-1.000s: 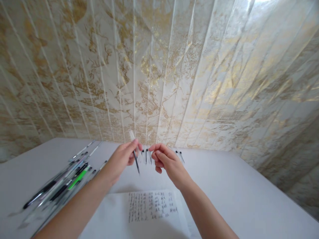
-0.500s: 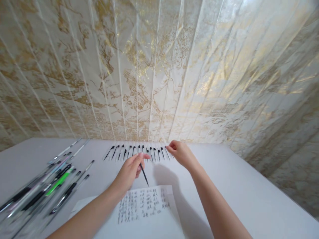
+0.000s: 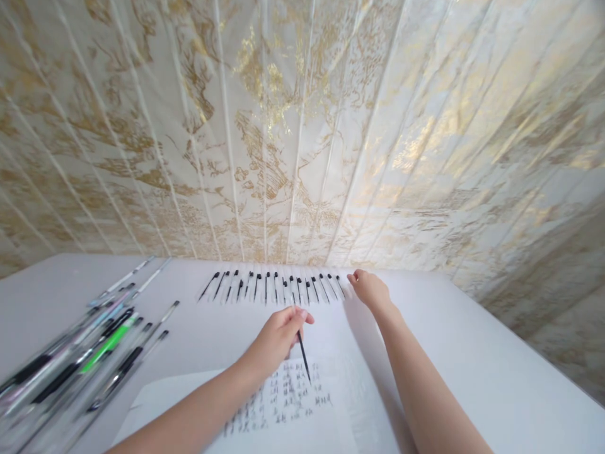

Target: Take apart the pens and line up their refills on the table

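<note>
My left hand [image 3: 283, 331] is closed in a pinch around a dark, slim pen refill [image 3: 304, 359], which slants down with its tip over a sheet of paper [image 3: 312, 435] bearing handwritten dark characters. Beyond it, a row of slim pen refills [image 3: 275, 287] with black upper ends lies across the back of the table. My right hand [image 3: 371, 289] is at the right end of this row, just beside the last piece. Its fingertips are pressed together, and what they hold, if anything, is too small to make out.
A loose bundle of pens [image 3: 70, 359], blurred, lies on the left of the white table [image 3: 472, 353], with a bright green pen [image 3: 108, 343] among them. A pale curtain [image 3: 265, 157] with a gold pattern hangs behind the table's back edge.
Both hands have moved to the right, the left one also slightly nearer with the pen refill still in it. More of the row's right end shows beside my right hand. The view has shifted slightly.
</note>
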`<act>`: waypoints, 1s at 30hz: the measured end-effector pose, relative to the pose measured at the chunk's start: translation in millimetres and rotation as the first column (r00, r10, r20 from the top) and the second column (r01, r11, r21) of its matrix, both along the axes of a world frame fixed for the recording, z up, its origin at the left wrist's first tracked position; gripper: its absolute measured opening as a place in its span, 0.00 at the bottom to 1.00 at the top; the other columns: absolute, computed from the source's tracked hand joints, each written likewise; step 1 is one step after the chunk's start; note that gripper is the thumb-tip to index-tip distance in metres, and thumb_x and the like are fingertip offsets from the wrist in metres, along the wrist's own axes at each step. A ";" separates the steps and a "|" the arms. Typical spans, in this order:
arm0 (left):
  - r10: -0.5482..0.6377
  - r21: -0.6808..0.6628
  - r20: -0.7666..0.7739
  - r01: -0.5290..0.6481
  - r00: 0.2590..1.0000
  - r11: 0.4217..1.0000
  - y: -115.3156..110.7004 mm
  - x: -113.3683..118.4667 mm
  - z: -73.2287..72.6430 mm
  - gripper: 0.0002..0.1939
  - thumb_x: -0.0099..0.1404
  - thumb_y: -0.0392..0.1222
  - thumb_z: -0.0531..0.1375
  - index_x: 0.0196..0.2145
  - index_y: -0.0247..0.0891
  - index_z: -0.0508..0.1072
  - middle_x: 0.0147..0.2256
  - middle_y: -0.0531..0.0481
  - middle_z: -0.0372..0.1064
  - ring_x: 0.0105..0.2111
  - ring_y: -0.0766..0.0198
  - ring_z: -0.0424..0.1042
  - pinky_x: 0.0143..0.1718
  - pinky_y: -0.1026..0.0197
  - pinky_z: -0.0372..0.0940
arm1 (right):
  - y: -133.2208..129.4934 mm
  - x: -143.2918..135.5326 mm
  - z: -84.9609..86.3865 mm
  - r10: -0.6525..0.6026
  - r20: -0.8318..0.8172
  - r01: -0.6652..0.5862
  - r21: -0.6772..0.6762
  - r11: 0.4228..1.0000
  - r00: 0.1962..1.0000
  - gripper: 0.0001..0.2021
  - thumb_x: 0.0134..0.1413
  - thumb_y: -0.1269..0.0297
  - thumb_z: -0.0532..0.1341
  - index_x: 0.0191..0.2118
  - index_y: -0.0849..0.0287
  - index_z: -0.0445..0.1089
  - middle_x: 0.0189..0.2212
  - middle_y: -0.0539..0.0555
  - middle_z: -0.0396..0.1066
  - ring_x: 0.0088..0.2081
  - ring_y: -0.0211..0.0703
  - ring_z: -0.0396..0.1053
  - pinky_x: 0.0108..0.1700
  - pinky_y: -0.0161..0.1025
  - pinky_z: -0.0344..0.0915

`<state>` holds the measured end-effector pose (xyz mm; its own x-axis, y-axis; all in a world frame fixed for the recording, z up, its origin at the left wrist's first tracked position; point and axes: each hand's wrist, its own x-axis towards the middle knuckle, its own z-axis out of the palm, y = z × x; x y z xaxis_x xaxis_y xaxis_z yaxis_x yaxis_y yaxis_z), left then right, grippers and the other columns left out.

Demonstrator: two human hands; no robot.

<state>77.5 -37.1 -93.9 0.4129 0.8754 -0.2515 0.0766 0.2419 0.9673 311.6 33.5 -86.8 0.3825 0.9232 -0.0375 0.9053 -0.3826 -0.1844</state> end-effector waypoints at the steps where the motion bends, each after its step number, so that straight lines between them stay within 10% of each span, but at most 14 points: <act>1: 0.001 -0.009 -0.005 -0.001 1.000 1.000 1.3 1.1 0.5 0.18 0.60 0.55 0.52 0.34 0.37 0.68 0.18 0.61 0.47 0.16 0.73 0.41 0.18 0.67 0.37 | -1.0 -0.7 3.6 0.002 -0.010 -0.002 0.012 1.000 1.000 0.17 0.61 0.63 0.47 0.40 0.63 0.71 0.40 0.66 0.72 0.41 0.52 0.69 0.37 0.41 0.59; 7: 0.133 0.070 0.115 -0.142 0.984 0.987 12.6 14.1 7.0 0.19 0.58 0.57 0.55 0.33 0.37 0.70 0.18 0.60 0.51 0.17 0.72 0.46 0.19 0.67 0.41 | -22.1 -32.5 33.5 0.279 -0.242 -0.281 0.025 0.959 0.929 0.14 0.58 0.62 0.50 0.34 0.63 0.71 0.30 0.57 0.72 0.29 0.39 0.66 0.30 0.33 0.56; 14: 0.298 0.059 0.308 -0.331 0.903 0.942 27.8 20.1 8.7 0.20 0.57 0.60 0.56 0.27 0.38 0.64 0.16 0.62 0.44 0.17 0.72 0.45 0.20 0.68 0.41 | -53.6 -82.6 49.6 0.616 -0.545 -0.664 0.138 0.735 0.568 0.12 0.55 0.66 0.51 0.23 0.59 0.63 0.20 0.47 0.63 0.22 0.33 0.55 0.25 0.31 0.53; 22: 0.198 -0.064 0.259 -0.188 0.945 0.980 5.6 12.6 -0.7 0.21 0.57 0.60 0.55 0.34 0.39 0.64 0.22 0.60 0.49 0.20 0.72 0.46 0.21 0.67 0.44 | -28.0 -40.7 53.1 0.280 -0.086 -0.285 -0.059 0.957 0.956 0.07 0.53 0.68 0.57 0.27 0.61 0.69 0.24 0.54 0.70 0.28 0.40 0.66 0.29 0.35 0.57; 30: 0.160 -0.098 0.177 -0.144 0.971 0.985 -15.1 7.7 -13.1 0.13 0.62 0.51 0.52 0.30 0.38 0.66 0.22 0.59 0.49 0.19 0.72 0.42 0.21 0.66 0.40 | 20.2 7.6 7.7 -0.028 0.025 0.031 -0.163 0.986 0.999 0.14 0.60 0.60 0.57 0.48 0.61 0.66 0.46 0.56 0.68 0.42 0.43 0.69 0.43 0.46 0.68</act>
<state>85.1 -52.3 -107.0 0.3228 0.9104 -0.2589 -0.1442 0.3176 0.9372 319.2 53.8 -79.0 0.4119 0.8937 -0.1782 0.8964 -0.4325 -0.0972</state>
